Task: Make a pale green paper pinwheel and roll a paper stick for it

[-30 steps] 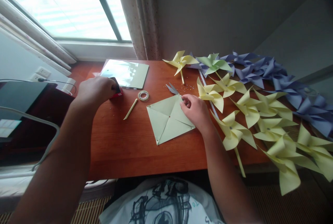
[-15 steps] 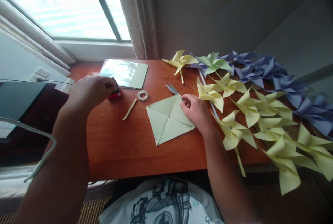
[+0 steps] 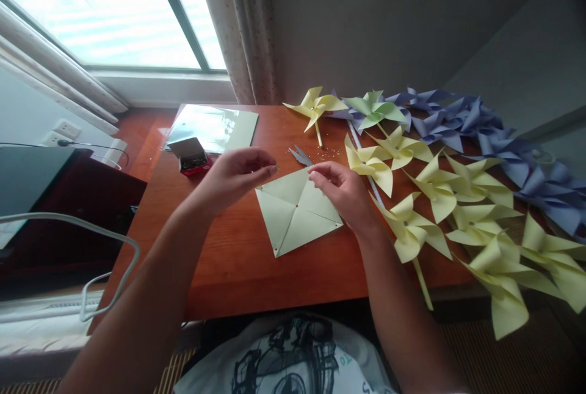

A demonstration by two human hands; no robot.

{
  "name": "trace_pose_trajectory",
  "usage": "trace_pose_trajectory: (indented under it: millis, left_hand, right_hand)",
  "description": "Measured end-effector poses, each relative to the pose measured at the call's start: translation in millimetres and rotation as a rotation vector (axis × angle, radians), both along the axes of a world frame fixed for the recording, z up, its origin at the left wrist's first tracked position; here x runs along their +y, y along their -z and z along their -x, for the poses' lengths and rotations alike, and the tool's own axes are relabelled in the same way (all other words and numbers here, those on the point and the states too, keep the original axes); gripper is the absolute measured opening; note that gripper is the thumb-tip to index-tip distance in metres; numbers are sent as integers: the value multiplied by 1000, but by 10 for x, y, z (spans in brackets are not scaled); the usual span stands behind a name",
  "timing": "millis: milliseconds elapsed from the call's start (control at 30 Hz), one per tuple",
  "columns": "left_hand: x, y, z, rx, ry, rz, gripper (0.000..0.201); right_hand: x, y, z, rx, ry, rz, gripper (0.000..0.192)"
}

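Nearest the person, a pale green square paper sheet (image 3: 295, 211) with diagonal cuts lies flat on the reddish wooden desk (image 3: 229, 266), one of its kind. The left hand (image 3: 233, 175), which a second ago was over at the small red box, has come back to the sheet's left corner with thumb and forefinger pinched on something too small to make out, perhaps a pin. The right hand (image 3: 341, 189) has stayed at the sheet's top corner, its fingers curled and pinching the paper's edge there. Both hands now meet at the sheet, so the work looks set to turn from fetching to fastening. Just beyond the fingers lies one pair of small grey scissors (image 3: 300, 156), partly hidden. The tape ring and paper stick seen earlier are now covered by the left hand. Left of that stands the small red box (image 3: 192, 157), lid open, touching one glossy green paper stack (image 3: 215, 128). To the right spread finished paper pinwheels: about nine yellow pinwheels (image 3: 412, 229), one green pinwheel (image 3: 373, 110), and a heap of purple pinwheels (image 3: 494, 137) too overlapped to count.
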State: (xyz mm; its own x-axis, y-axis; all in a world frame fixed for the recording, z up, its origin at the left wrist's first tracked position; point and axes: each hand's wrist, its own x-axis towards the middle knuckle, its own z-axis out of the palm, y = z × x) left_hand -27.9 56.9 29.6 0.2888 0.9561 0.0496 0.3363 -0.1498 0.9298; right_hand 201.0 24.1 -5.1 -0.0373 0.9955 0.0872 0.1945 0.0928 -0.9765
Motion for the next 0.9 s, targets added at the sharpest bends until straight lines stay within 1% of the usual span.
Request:
trace_pose_trajectory:
  millis: [33, 100, 200, 300, 433, 533, 667, 733, 833, 900]
  left_hand:
    - [-26, 36, -75, -88, 47, 58, 23]
    - [-74, 107, -188, -189, 85, 114, 23]
    - [-133, 193, -286, -222, 91, 99, 22]
    - [-178, 236, -340, -239, 96, 72, 21]
    - [-199, 241, -361, -198, 63, 44, 20]
    - [-188, 241, -341, -117, 65, -53, 16]
    - [-189, 269, -306, 57, 79, -312, 13]
    - [-207, 291, -303, 121, 86, -407, 12]
    - [-235, 323, -317, 141, 76, -441, 12]
    - [-241, 338, -330, 92, 38, -382, 10]
  right_hand:
    - [-7, -13, 16, 63, -47, 46, 17]
    - [-16, -31, 51, 149, -130, 97, 15]
    - [-20, -41, 98, 222, -226, 135, 13]
    - [-25, -40, 130, 242, -220, 157, 17]
    - [-37, -36, 152, 255, -181, 167, 23]
    - [-40, -35, 152, 277, -167, 186, 22]
    - [-32, -31, 141, 283, -171, 213, 16]
    - [-28, -25, 137, 281, -175, 219, 15]
    - [-28, -11, 136, 274, -174, 212, 15]
    - [-33, -4, 136, 260, -149, 195, 16]
